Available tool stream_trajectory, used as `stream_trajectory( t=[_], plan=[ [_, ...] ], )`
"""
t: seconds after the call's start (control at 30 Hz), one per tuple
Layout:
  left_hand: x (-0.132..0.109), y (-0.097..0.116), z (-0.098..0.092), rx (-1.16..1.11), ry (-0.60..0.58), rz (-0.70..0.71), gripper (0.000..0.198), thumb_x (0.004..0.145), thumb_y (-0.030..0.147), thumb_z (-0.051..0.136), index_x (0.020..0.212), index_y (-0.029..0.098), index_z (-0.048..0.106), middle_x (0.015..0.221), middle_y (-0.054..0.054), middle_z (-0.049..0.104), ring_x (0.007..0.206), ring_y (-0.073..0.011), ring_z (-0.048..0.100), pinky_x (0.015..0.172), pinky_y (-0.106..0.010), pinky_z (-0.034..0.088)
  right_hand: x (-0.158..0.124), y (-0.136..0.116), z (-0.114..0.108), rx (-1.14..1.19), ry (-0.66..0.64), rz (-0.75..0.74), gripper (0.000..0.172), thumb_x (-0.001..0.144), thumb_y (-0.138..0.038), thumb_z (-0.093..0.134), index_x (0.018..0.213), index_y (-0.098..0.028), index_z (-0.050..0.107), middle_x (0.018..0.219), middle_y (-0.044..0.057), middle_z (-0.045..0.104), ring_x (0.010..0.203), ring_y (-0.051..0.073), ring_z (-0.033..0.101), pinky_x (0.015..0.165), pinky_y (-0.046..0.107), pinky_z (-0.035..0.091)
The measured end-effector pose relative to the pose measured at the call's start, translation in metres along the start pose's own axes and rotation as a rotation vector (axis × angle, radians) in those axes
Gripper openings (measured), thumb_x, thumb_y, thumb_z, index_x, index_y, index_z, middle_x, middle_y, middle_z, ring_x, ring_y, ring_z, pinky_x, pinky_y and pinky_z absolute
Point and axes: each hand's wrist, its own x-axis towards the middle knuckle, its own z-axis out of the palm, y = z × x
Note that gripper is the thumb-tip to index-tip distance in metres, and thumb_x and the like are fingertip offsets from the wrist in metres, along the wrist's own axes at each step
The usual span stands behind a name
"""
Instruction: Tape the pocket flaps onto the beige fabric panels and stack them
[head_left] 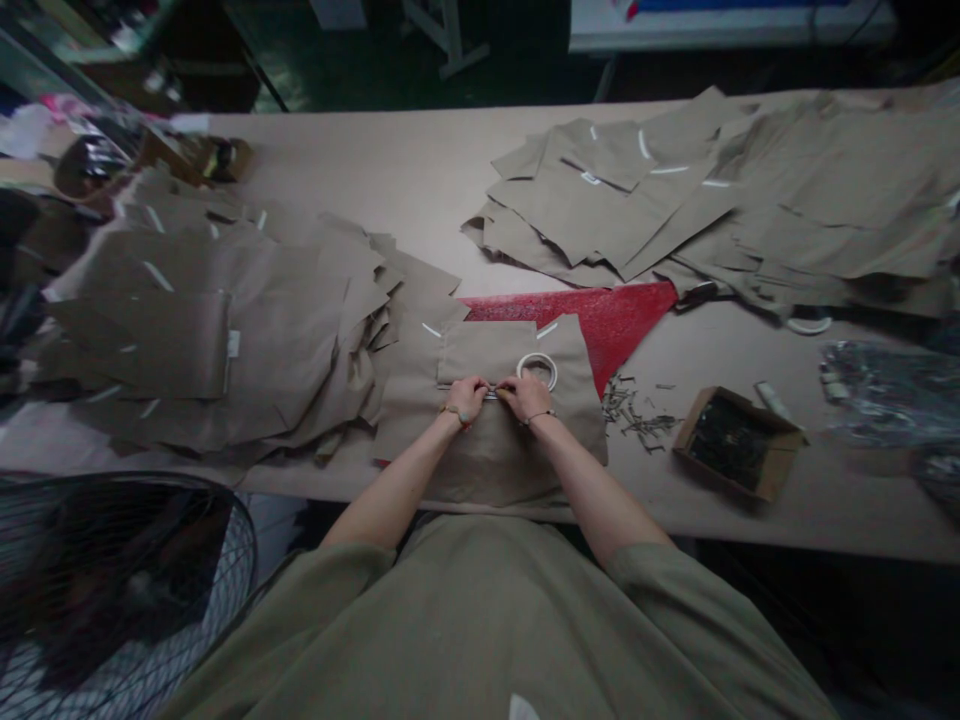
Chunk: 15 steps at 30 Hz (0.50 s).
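A khaki fabric piece (495, 440) lies on the table right in front of me, partly over a red sheet (615, 315). Both hands rest on the fabric, side by side. My left hand (466, 398) and my right hand (526, 396) have their fingers curled and pinch a thin pale strip (491, 392) that runs between them across the cloth. A roll of white tape (538, 368) sits on the fabric just beyond my right hand.
Heaps of khaki fabric pieces lie at the left (217, 320) and the far right (720, 210). An open cardboard box (736, 442) with small dark metal parts, and several loose ones (634, 412), sit to the right. A wire fan guard (112, 590) stands at the lower left.
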Motion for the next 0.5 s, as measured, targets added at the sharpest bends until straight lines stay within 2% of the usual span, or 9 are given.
stream_trajectory(
  t=[0.27,0.5],
  plan=[
    [0.0,0.018,0.002,0.136,0.031,-0.128,0.023,0.094,0.023,0.057,0.1,0.022,0.079,0.109,-0.008,0.078,0.104,-0.0219,0.068,0.093,-0.03,0.049,0.002,0.0,0.002,-0.002,0.007,0.018,0.032,0.098,-0.052,0.057,0.11,-0.034,0.081,0.114,0.008,0.064,0.103,0.023,0.059,0.085,0.031,0.044],
    [-0.01,0.014,0.015,0.204,0.14,-0.074,0.027,0.097,0.023,0.051,0.104,0.023,0.077,0.109,-0.009,0.074,0.103,-0.0223,0.066,0.092,-0.031,0.049,0.001,-0.001,0.001,-0.015,0.015,0.0,0.031,0.097,-0.052,0.058,0.111,-0.035,0.08,0.115,0.009,0.064,0.099,0.022,0.06,0.083,0.031,0.044]
  ],
)
